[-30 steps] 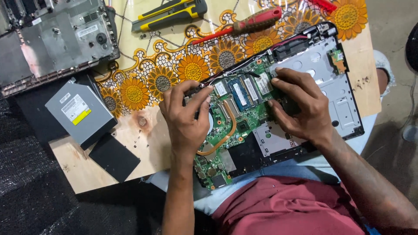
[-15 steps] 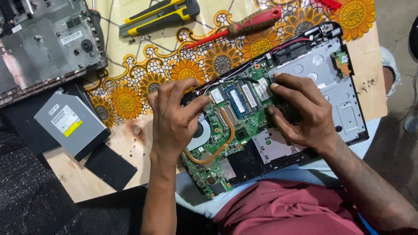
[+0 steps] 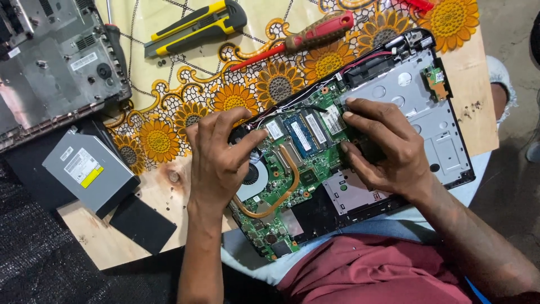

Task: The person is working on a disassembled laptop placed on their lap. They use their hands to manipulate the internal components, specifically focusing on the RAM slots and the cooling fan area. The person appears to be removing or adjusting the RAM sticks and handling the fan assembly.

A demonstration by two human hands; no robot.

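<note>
While both hands point(image 3: 222, 155) point(image 3: 382, 143) press open-fingered on it, the laptop base point(image 3: 360, 141) runs lower left to upper right

wooden board point(image 3: 84, 239), sunflower cloth point(image 3: 169, 141), perhaps plastic

Green motherboard point(image 3: 292, 186), red-handled screwdriver point(image 3: 315, 32), yellow sunflower-patterned cloth point(image 3: 185, 84).

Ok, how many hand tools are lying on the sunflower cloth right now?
2: a yellow-and-black utility knife at the top left of the cloth, and a red-handled screwdriver just right of it. Others may lie beyond the frame.
</note>
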